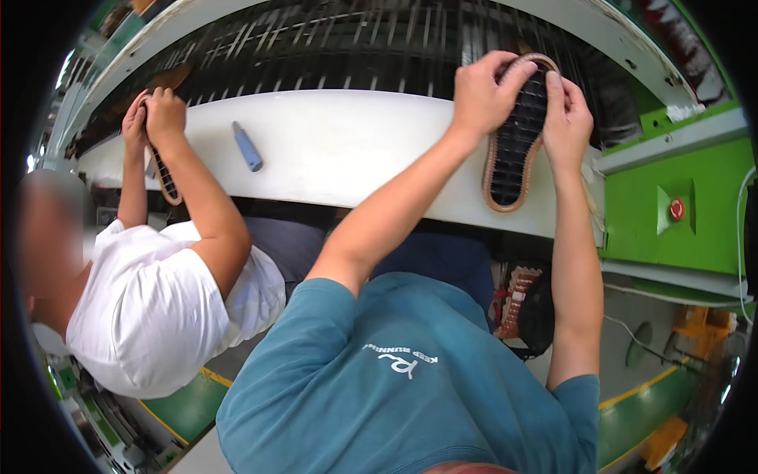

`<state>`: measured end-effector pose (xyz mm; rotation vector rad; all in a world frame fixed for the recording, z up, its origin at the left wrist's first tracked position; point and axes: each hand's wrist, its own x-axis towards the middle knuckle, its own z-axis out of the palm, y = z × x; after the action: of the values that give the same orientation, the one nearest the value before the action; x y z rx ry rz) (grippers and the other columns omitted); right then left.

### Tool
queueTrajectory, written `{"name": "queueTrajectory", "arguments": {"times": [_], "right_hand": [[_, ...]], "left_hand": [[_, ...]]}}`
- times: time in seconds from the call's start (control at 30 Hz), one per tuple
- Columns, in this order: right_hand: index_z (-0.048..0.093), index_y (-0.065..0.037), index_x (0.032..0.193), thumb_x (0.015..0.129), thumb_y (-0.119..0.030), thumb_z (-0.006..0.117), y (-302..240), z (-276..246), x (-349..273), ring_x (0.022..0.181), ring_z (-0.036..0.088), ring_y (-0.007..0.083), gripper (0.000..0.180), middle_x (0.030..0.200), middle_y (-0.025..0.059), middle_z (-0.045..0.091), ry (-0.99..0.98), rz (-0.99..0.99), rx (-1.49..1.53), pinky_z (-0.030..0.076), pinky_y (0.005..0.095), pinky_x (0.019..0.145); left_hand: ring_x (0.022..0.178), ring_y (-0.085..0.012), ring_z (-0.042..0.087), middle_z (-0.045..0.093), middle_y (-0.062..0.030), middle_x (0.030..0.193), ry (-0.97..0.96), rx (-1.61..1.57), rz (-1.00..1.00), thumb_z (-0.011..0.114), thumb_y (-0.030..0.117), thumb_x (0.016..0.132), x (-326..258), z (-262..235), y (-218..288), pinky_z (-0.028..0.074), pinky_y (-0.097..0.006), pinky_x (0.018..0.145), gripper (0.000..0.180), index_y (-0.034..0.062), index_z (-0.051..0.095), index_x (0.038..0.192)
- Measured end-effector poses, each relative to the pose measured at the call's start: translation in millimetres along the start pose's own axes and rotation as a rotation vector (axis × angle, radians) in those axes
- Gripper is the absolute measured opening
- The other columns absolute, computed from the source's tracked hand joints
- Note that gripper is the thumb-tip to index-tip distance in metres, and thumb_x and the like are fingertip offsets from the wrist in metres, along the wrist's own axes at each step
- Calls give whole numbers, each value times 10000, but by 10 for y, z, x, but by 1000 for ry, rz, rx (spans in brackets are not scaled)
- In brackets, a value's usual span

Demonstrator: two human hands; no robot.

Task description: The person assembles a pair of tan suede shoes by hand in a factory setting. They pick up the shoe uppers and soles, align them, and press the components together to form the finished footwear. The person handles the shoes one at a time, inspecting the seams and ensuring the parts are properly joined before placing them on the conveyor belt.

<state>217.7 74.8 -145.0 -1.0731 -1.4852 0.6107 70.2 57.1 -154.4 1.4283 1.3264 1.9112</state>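
A shoe sole [517, 150] with a black gridded face and a tan stitched rim is held up at the right end of the white work table. My left hand [483, 93] grips its upper left edge, thumb laid over the top end. On the opposite side, my right hand [567, 118] has its fingers closed on the upper right edge. The sole's lower end hangs over the white surface, pointing toward me. What lies behind its top end is hidden.
White table [316, 142] with a blue-handled tool [246, 148] on it. At left, a co-worker in white [158, 308] holds a similar sole [164, 175]. Metal rods [332, 47] run behind the table. A green machine panel [632, 213] with a red button [677, 209] stands at right.
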Motion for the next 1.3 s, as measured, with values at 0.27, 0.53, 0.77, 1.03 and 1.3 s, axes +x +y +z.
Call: {"name": "queueTrajectory", "arguments": {"times": [0.27, 0.53, 0.77, 1.03, 1.3], "right_hand": [[799, 54, 1143, 1089, -325, 763, 41, -122, 29, 811, 636, 31, 384, 926, -1, 767, -92, 187, 396, 512, 208, 723], [635, 32, 1371, 1086, -207, 766, -418, -715, -455, 1012, 662, 99, 395, 1164, 57, 726, 11, -224, 257, 545, 268, 891], [658, 16, 1222, 1117, -380, 676, -497, -1055, -1823, 857, 730, 262, 410, 1013, 153, 765, -128, -279, 76, 580, 352, 777], [671, 15, 1215, 1083, -353, 724, -580, -1088, -1760, 884, 748, 267, 395, 1071, 156, 787, -88, -238, 94, 594, 356, 801], [673, 4, 1249, 1073, -294, 753, -491, -1097, -1810, 902, 740, 287, 355, 1081, 144, 777, -113, -301, 112, 582, 358, 822]], "left_hand": [[750, -71, 699, 793, -51, 876, -178, -521, -304, 819, 268, 1039, 53, 2, -11, 551, -219, 665, 363, -86, 783, 1106], [934, -97, 747, 820, -69, 1020, -296, -192, 130, 880, 143, 972, -196, -13, 663, 595, -254, 836, 301, -47, 771, 1178], [778, -271, 767, 791, -133, 926, -473, 10, 377, 864, 179, 905, -1397, -656, 844, 604, -356, 702, 288, -12, 720, 1064], [756, -290, 744, 764, -122, 900, -474, 62, 432, 866, 289, 910, -1338, -607, 899, 580, -371, 668, 338, 2, 733, 1026], [791, -278, 759, 781, -134, 948, -444, 11, 412, 892, 196, 872, -1386, -604, 898, 597, -356, 713, 328, -15, 733, 1067]]}}
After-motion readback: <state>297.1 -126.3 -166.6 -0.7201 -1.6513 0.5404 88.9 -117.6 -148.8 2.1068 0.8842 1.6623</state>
